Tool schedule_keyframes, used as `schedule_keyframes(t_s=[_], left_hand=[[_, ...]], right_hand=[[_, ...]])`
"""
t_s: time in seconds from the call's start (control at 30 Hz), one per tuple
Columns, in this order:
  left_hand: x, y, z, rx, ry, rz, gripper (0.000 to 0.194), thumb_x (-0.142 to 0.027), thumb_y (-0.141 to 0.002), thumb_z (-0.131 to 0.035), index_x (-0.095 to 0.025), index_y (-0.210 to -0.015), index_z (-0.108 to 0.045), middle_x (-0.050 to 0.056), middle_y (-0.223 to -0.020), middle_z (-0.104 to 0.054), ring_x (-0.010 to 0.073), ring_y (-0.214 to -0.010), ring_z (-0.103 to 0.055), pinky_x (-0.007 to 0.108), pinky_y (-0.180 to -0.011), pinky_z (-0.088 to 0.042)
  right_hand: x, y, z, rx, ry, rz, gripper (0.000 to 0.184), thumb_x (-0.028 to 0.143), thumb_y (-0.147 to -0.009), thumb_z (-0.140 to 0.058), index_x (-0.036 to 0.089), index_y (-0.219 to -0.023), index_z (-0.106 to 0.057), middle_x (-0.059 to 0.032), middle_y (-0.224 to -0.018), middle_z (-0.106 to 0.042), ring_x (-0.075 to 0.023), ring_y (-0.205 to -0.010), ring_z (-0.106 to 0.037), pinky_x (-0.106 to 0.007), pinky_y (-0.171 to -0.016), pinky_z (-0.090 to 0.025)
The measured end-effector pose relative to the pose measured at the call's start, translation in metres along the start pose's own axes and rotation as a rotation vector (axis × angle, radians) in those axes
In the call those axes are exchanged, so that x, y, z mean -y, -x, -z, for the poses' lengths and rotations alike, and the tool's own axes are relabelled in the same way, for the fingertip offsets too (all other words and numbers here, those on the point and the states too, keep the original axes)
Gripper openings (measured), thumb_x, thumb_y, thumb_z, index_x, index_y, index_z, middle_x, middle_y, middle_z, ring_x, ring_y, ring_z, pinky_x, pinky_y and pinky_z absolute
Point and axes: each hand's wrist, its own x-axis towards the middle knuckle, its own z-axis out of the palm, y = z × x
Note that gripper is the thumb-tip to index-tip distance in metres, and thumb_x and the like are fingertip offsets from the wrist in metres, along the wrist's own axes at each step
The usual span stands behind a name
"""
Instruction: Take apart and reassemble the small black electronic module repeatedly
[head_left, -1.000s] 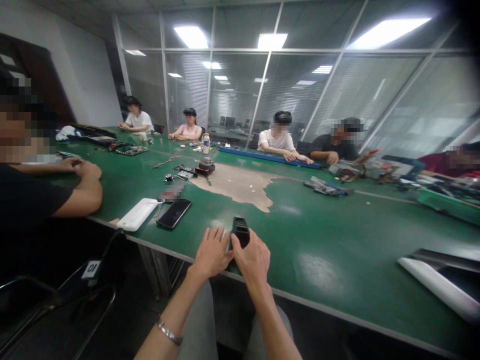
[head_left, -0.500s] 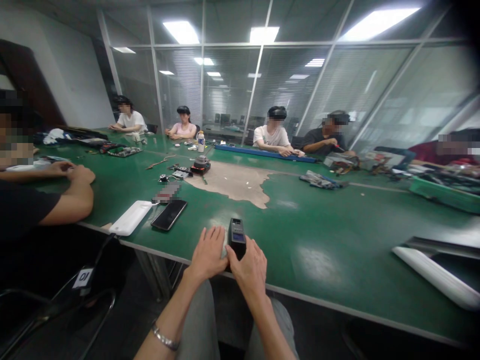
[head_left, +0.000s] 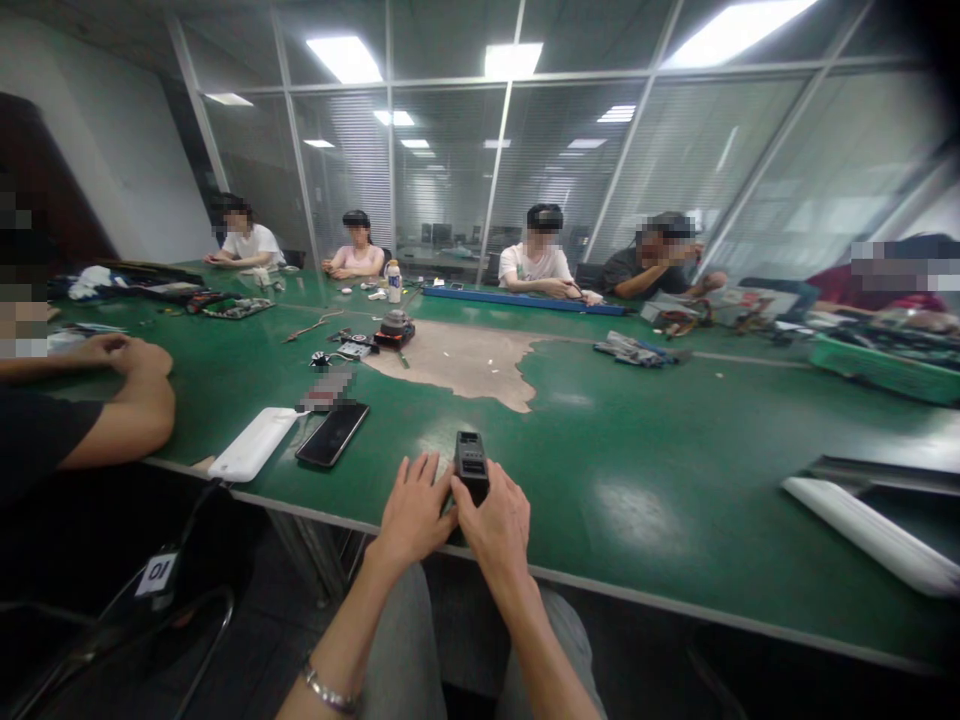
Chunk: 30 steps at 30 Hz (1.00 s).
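A small black box-shaped device (head_left: 471,458) with a grey panel on top rests near the front edge of the green table (head_left: 660,470). My right hand (head_left: 495,520) is wrapped round its near end. Beside it on the left, my left hand (head_left: 412,510) lies on the table with its fingers stretched out, its thumb side against the device. A metal bracelet sits on my left wrist.
A black phone (head_left: 332,433) and a white flat case (head_left: 253,444) lie to the left. A person's folded arms (head_left: 112,400) rest on the left edge. A long white tube (head_left: 870,536) lies at right. Several people sit along the far side with parts and tools.
The device has tipped back from standing more upright to lying lower, so its top panel shows. My hands stay at its near end. The camera has swung slightly left.
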Motion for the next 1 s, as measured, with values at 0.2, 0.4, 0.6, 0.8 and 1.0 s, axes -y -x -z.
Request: schedule_keyframes(t_s=[0.2,0.4,0.6,0.8,1.0], left_hand=[[-0.002,0.0,0.001,-0.002,0.003,0.009,0.056,-0.055,-0.099,-0.037,-0.027,-0.147,-0.042,0.01,-0.156,-0.037,0.0315,-0.145,-0.029,0.057,-0.117,-0.019],[-0.002,0.001,-0.003,-0.034,-0.008,0.018,0.057,-0.06,-0.098,-0.039,-0.028,-0.144,-0.045,0.01,-0.156,-0.038,0.0315,-0.145,-0.028,0.056,-0.118,-0.018],[-0.003,0.001,-0.004,-0.032,-0.012,0.013,0.058,-0.06,-0.098,-0.04,-0.028,-0.146,-0.044,0.01,-0.157,-0.037,0.0312,-0.145,-0.028,0.056,-0.118,-0.018],[-0.004,0.002,0.0,-0.025,-0.008,0.011,0.061,-0.063,-0.098,-0.034,-0.028,-0.146,-0.043,0.01,-0.157,-0.036,0.0308,-0.145,-0.029,0.055,-0.118,-0.02],[-0.005,0.002,0.001,-0.023,-0.004,0.015,0.062,-0.064,-0.098,-0.032,-0.028,-0.147,-0.042,0.011,-0.156,-0.037,0.0305,-0.145,-0.029,0.055,-0.117,-0.02]], right_hand=[[0.009,-0.015,0.019,-0.056,-0.072,0.012,0.046,0.049,-0.085,-0.053,0.016,-0.116,-0.062,-0.0129,-0.11,-0.068,-0.0268,-0.103,-0.061,-0.038,-0.093,-0.042],[-0.026,-0.019,0.032,-0.155,-0.01,-0.025,0.058,0.053,-0.085,-0.053,0.014,-0.127,-0.057,-0.0149,-0.12,-0.066,-0.0276,-0.108,-0.061,-0.039,-0.093,-0.043],[-0.064,-0.003,0.029,-0.115,0.084,-0.078,0.057,0.054,-0.084,-0.051,0.012,-0.122,-0.06,-0.0167,-0.115,-0.067,-0.0297,-0.104,-0.061,-0.04,-0.092,-0.043],[-0.068,0.007,0.024,-0.116,0.148,-0.113,0.058,0.054,-0.084,-0.05,0.012,-0.123,-0.059,-0.0207,-0.118,-0.065,-0.0327,-0.111,-0.059,-0.044,-0.095,-0.04],[-0.078,0.012,0.019,-0.102,0.207,-0.091,0.087,0.061,-0.079,-0.055,-0.001,-0.14,-0.043,-0.0276,-0.132,-0.055,-0.0363,-0.126,-0.049,-0.046,-0.104,-0.036]])
